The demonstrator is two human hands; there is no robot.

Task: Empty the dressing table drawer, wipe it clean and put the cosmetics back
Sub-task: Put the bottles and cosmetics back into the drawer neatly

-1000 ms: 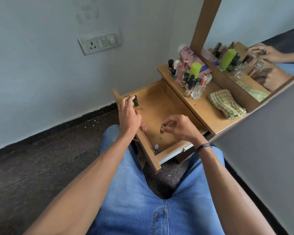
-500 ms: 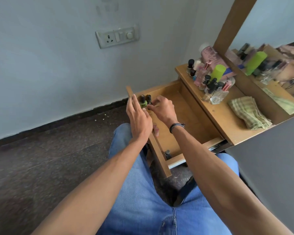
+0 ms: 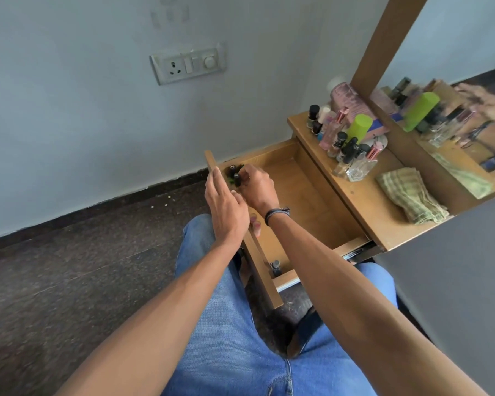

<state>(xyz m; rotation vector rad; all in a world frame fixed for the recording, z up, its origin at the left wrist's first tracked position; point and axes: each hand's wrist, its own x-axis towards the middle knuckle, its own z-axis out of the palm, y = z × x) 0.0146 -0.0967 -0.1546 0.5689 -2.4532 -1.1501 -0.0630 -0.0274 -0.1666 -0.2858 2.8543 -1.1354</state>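
Note:
The wooden drawer (image 3: 306, 201) of the dressing table stands pulled out over my lap. In its far left corner are two small dark-capped nail polish bottles (image 3: 235, 175), one with green in it. My right hand (image 3: 257, 187) reaches into that corner, its fingertips pinching the nearer bottle. My left hand (image 3: 226, 207) rests along the drawer's front panel (image 3: 262, 270) with straight fingers, thumb inside the drawer. Another small bottle (image 3: 275, 265) stands in the drawer's near corner. Most of the drawer floor is bare wood.
Several cosmetics bottles (image 3: 346, 147) and a lime green container (image 3: 359, 127) crowd the tabletop (image 3: 363, 207) beside the mirror (image 3: 455, 81). A folded checked cloth (image 3: 412, 192) lies on the tabletop's right part. A wall socket (image 3: 187, 65) sits above the dark floor (image 3: 69, 267).
My right hand went from the middle of the drawer to its far left corner with a small bottle. My left hand let go of the green bottle and now lies on the front panel.

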